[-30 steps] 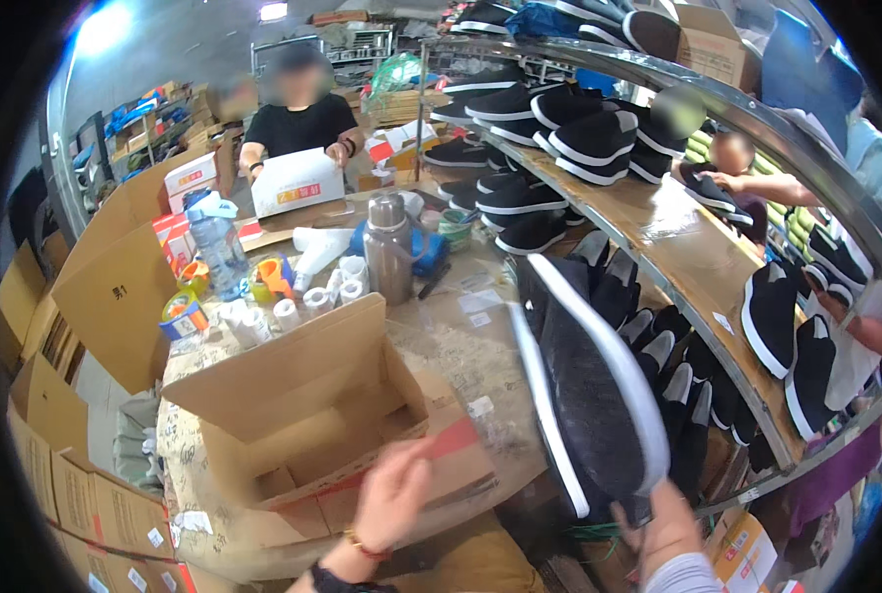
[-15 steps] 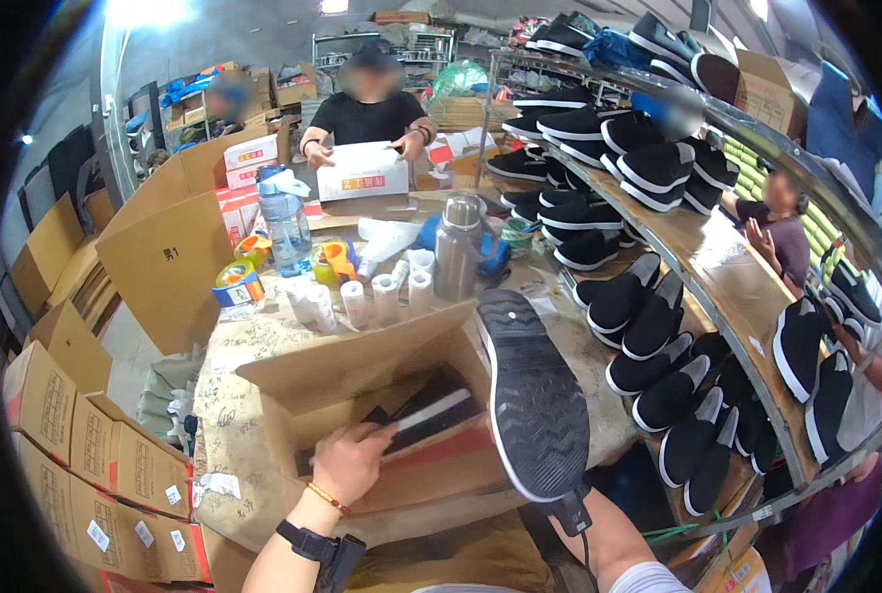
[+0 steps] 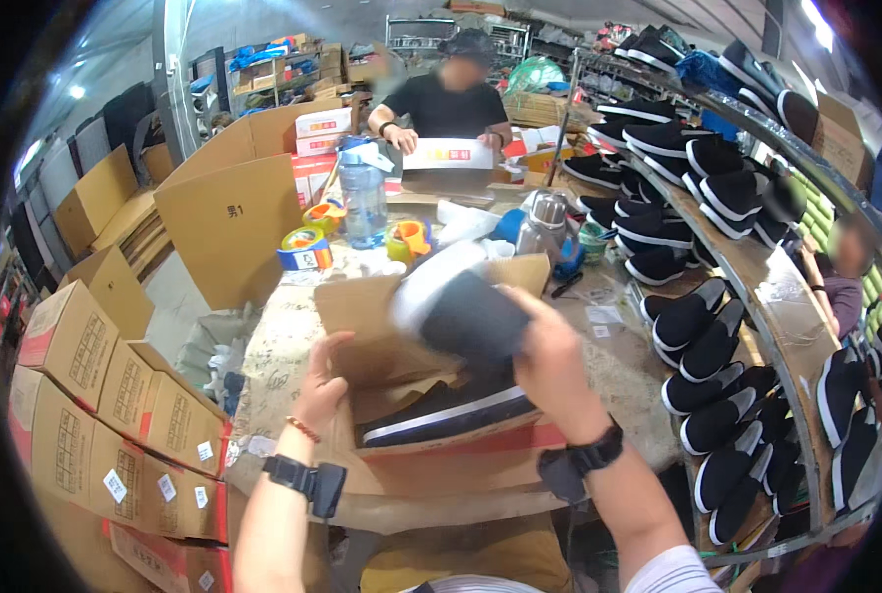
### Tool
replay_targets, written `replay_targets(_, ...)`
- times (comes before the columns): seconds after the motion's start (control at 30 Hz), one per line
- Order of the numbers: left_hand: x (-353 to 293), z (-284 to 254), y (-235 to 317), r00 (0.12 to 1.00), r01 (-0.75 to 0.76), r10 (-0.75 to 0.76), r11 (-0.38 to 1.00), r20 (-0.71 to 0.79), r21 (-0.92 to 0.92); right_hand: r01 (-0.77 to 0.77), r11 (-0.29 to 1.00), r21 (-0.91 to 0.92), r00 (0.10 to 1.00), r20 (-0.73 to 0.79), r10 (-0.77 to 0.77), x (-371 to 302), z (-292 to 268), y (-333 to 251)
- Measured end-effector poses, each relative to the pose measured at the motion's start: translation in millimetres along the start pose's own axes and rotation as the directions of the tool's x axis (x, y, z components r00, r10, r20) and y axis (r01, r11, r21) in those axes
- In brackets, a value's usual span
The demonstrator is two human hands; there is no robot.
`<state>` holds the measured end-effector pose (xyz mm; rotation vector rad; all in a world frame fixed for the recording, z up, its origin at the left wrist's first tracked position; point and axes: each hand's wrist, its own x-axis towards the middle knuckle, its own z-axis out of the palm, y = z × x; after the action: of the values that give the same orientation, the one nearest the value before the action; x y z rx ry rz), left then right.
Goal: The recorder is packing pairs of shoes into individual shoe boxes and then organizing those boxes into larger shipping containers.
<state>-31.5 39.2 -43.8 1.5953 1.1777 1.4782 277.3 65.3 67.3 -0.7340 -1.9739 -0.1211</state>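
A black slip-on shoe (image 3: 477, 321) with a white sole edge is gripped at one end by my right hand (image 3: 559, 361). The shoe is smeared by motion and hangs tilted over an open cardboard box (image 3: 357, 326). Inside that box, along its near wall, lies a second black shoe (image 3: 446, 413), its white sole edge facing up. My left hand (image 3: 317, 390) is by the box's left side, thumb and fingers apart and nothing in them. Whether its fingertips touch the cardboard I cannot tell. The far end of the held shoe hides part of the box's back flap.
Black shoes (image 3: 703, 331) fill the rack on the right. Behind the box stand tape dispensers (image 3: 305, 247), a blue water bottle (image 3: 364, 203) and a steel flask (image 3: 543, 227). Stacked cartons (image 3: 115, 415) are at left. Across the table a person handles a white-topped box (image 3: 449, 158).
My right hand has brought the shoe leftward over the box and turned it from sole-outward. My left hand has come out of the box, off the shoe there. The view has swung left.
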Motion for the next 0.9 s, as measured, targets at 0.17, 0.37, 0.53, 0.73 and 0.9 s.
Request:
replay_targets(0.17, -4, 13, -11, 0.988, 0.125, -0.089, 0.936, -0.123, 0.329, -0.046, 0.998, 0.046, 0.906, 0.423, 0.022, -57, 21, 13)
replay_targets(0.37, -8, 60, 4, 0.982, -0.029, 0.165, 0.614, -0.093, 0.789, -0.559, 0.825, -0.087, 0.829, -0.021, 0.559, -104, 20, 126)
replay_targets(0.53, -28, 19, -19, 0.867, -0.147, 0.246, 0.957, -0.434, 0.249, -0.702, 0.707, 0.084, 0.674, 0.397, 0.623, -118, 58, 98)
replay_targets(0.73, -17, -16, 32, 0.888, -0.448, 0.141, 0.477, 0.437, 0.756, -0.134, 0.986, 0.097, 0.700, 0.714, 0.024, -46, -10, 94)
replay_targets(0.9, -8, 43, 63, 0.859, -0.442, -0.189, 0.193, 0.476, 0.876, 0.141, 0.986, -0.086, 0.558, 0.830, -0.007, -46, 14, 67)
